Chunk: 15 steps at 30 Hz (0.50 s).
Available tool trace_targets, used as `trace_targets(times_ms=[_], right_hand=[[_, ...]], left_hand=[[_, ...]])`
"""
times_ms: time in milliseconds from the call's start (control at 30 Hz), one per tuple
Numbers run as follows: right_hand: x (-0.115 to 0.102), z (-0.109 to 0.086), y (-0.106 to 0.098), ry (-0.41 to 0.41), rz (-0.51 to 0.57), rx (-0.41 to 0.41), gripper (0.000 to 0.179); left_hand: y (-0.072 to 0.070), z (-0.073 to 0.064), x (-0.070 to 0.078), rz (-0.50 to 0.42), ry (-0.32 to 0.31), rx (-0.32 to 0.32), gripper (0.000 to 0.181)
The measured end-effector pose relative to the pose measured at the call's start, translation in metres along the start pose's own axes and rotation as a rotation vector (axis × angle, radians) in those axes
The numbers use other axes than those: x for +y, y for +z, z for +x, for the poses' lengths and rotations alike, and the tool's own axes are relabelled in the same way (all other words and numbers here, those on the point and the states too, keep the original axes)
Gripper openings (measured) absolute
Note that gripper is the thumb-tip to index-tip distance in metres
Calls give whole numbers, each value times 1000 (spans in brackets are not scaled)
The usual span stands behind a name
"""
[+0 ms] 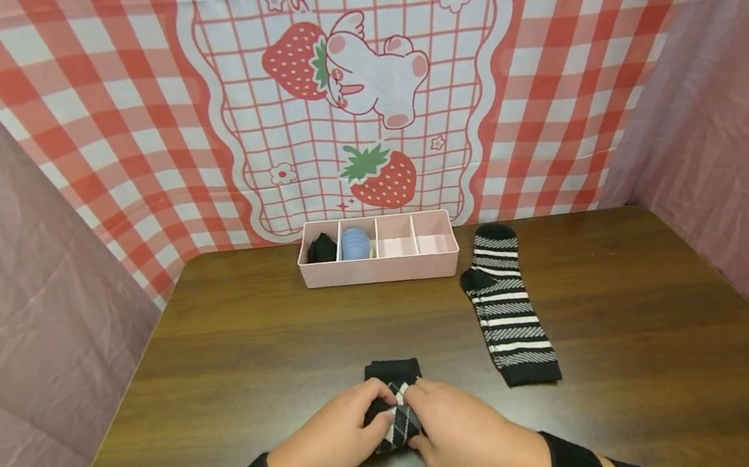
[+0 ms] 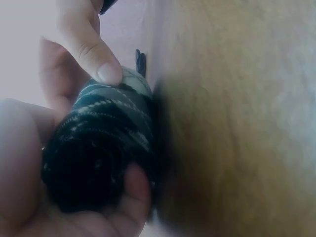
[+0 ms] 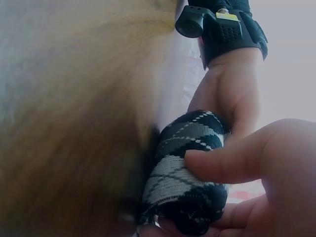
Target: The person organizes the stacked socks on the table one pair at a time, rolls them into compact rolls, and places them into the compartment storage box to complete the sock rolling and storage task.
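A black, grey and white argyle sock lies partly rolled near the table's front edge, its black cuff flat beyond the roll. My left hand grips the roll's left end, thumb and fingers curled about it. On the right end, my right hand holds the same roll between thumb and fingers. Seen from the left wrist, the rolled sock shows a dark spiral end. In the right wrist view the argyle roll rests against the table, with the right thumb pressed on its side.
A pink divided box stands at the table's back edge, with a black bundle and a blue roll in its left compartments. A striped black-and-white sock lies flat at the right. A checked strawberry cloth hangs behind.
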State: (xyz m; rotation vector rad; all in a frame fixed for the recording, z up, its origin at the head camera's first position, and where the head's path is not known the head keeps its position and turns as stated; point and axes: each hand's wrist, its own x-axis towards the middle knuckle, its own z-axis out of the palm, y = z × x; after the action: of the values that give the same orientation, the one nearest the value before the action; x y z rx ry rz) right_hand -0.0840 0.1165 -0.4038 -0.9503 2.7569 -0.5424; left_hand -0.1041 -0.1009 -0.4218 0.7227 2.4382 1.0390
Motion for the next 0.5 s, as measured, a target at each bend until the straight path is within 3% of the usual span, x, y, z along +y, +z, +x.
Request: trace_targets(times_ms=[500], right_hand=[[1,0,-1,-5,36,-2,22]], left_hand=[[2,2,0,-21,10,17,8]])
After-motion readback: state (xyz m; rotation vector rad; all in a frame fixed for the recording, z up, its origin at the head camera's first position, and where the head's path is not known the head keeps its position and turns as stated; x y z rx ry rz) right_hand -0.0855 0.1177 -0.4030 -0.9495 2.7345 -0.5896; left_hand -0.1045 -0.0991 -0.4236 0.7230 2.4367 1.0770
